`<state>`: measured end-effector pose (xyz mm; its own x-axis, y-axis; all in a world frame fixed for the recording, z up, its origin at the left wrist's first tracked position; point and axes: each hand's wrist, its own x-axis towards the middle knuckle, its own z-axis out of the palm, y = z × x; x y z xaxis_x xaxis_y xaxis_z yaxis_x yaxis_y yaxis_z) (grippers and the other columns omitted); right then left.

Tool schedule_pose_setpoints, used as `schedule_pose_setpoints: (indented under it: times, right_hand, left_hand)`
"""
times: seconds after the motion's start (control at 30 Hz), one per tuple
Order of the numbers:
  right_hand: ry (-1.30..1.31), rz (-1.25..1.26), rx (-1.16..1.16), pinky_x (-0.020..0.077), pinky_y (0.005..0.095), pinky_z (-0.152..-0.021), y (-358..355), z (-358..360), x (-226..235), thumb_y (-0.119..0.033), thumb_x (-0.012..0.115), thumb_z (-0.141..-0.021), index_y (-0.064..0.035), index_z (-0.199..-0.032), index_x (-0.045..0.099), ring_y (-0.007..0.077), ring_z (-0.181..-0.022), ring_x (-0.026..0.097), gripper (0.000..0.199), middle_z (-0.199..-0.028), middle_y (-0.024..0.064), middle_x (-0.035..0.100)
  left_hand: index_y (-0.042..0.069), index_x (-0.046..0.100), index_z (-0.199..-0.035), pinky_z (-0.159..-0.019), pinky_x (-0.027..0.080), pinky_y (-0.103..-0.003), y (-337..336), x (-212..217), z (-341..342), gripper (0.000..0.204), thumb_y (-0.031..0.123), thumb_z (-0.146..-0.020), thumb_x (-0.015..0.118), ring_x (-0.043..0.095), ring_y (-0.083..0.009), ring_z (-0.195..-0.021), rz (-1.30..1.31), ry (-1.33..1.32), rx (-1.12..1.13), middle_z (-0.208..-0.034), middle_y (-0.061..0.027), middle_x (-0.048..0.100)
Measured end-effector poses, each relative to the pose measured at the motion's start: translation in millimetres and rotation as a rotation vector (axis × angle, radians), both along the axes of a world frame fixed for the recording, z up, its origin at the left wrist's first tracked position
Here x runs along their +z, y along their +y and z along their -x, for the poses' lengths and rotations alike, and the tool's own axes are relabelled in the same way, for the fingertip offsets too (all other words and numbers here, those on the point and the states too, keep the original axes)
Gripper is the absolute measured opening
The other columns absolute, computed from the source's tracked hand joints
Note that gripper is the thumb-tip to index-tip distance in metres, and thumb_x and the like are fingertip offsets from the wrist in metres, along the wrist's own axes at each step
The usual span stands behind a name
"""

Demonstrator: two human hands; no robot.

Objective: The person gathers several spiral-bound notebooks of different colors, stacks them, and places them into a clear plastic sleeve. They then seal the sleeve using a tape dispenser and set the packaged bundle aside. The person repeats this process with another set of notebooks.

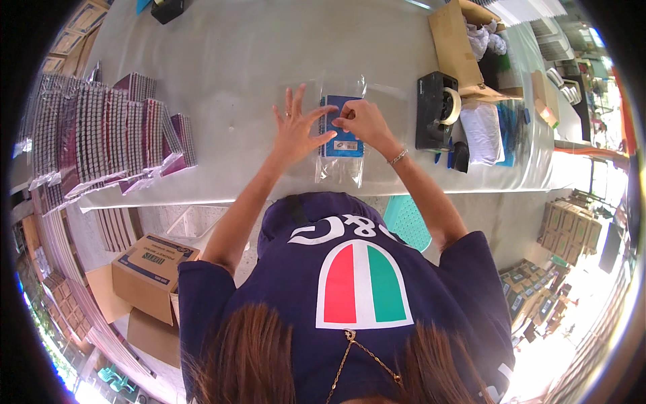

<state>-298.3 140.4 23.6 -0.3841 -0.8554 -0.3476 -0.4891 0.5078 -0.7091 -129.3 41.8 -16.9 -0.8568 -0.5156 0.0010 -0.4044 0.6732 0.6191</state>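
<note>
A small blue notebook [344, 153] with a white label lies on the table inside a clear plastic sleeve [340, 174] that extends past its near and far ends. My left hand [297, 132] is open, fingers spread, with the thumb and index finger reaching over the notebook's left side. Over its upper right part, my right hand [369, 125] is closed, thumb and fingers pressed together; whatever it pinches is too small or hidden to make out.
Stacks of wire-bound notebooks [101, 128] in plastic fill the table's left side. To the right stand a black tape dispenser [431, 111], a white packet [481, 133] and an open cardboard box [454, 50]. Another box [151, 269] sits below the table at left.
</note>
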Motion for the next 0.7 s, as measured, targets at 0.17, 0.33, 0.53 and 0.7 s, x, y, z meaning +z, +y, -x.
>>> schedule_pose_setpoints:
  times: [0.17,0.33,0.53,0.7]
  right_hand:
    - [-0.176,-0.135,-0.002,0.0486,0.039,-0.057,-5.6,14.0,0.2,-0.03,0.078,-0.076,-0.0019,-0.066,0.062,0.0246,-0.064,0.065,0.034,-0.066,0.0092,0.066]
    - [0.311,-0.089,-0.083,0.0483,0.0405,-0.062,10.3,-7.1,7.0,-0.033,0.081,-0.073,-0.0033,-0.073,0.06,0.027,-0.065,0.061,0.036,-0.067,0.0084,0.06]
    - [-0.004,0.495,-0.527,0.0488,0.0372,-0.078,46.3,-16.8,-83.8,-0.035,0.072,-0.085,0.0,-0.108,0.053,0.024,-0.09,0.057,0.046,-0.105,0.0145,0.055]
    - [-0.727,0.596,-0.614,0.043,0.0348,-0.096,53.9,-35.9,-53.4,-0.027,0.063,-0.093,-0.001,-0.139,0.023,0.0208,-0.111,0.05,0.066,-0.123,0.0149,0.047]
  left_hand:
    - [0.019,0.023,-0.152,-0.106,0.003,-0.074,54.5,-30.8,-6.5,0.058,0.045,-0.101,0.033,0.007,-0.0384,-0.146,0.025,-0.018,0.094,-0.16,-0.0121,0.007]
    - [0.007,0.021,-0.151,-0.11,0.009,-0.067,56.0,-38.0,-3.6,0.068,0.053,-0.101,0.019,0.013,-0.0393,-0.145,-0.326,-0.002,0.19,-0.159,-0.012,0.012]
    - [-0.001,0.029,-0.144,-0.11,0.028,-0.049,31.0,-65.3,18.5,0.072,0.052,-0.097,0.038,0.036,-0.0396,-0.131,-0.29,0.117,0.253,-0.138,-0.0225,0.041]
    - [0.004,0.032,-0.142,-0.102,0.041,-0.041,44.7,13.7,26.0,0.075,0.023,-0.083,0.075,0.049,-0.0297,-0.118,-1.232,0.445,0.451,-0.123,-0.0178,0.049]
